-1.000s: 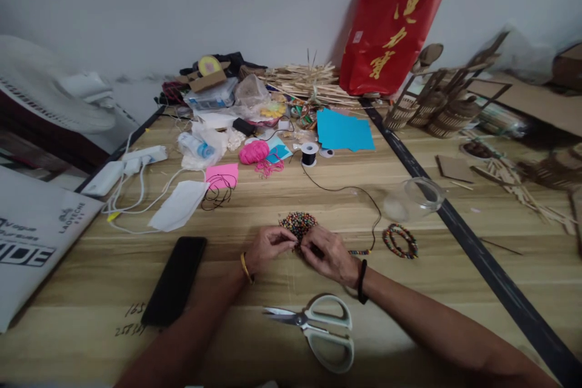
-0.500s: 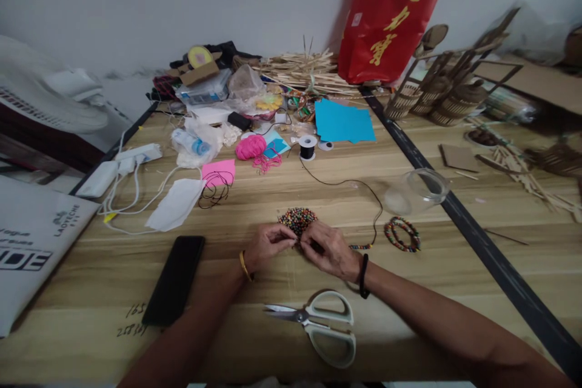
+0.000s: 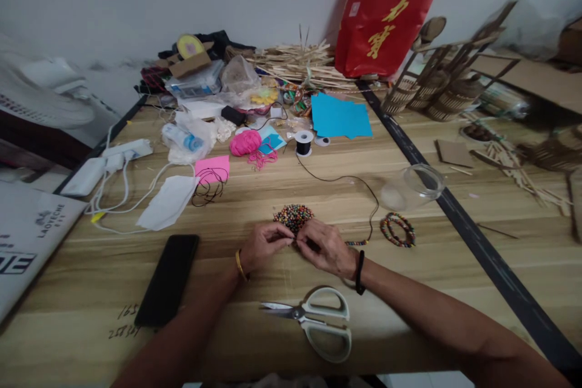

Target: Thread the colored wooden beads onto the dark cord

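In the middle of the table, a pile of small multicoloured beads (image 3: 294, 216) lies just beyond my fingertips. My left hand (image 3: 268, 245) is closed in a pinch, thumb and forefinger together; what sits between them is too small to make out. Fingertip to fingertip with it, my right hand (image 3: 328, 248) is pinched on the end of a thin black cord (image 3: 373, 213), mostly hidden by the fingers. Strung beads (image 3: 357, 243) on that cord show beside the right hand, and the cord runs back to a spool (image 3: 304, 144). A coiled bead bracelet (image 3: 398, 230) rests to the right.
White-handled scissors (image 3: 313, 321) lie partly open near me. A black phone (image 3: 167, 280) is at left, a clear round container (image 3: 422, 182) at right. Pink yarn (image 3: 245, 142), blue paper (image 3: 341, 116) and a red bag (image 3: 391, 12) stand farther back.
The whole view has shifted slightly, so things appear a little farther left. Both hands keep their pinch by the bead pile, with hardly any visible finger movement.
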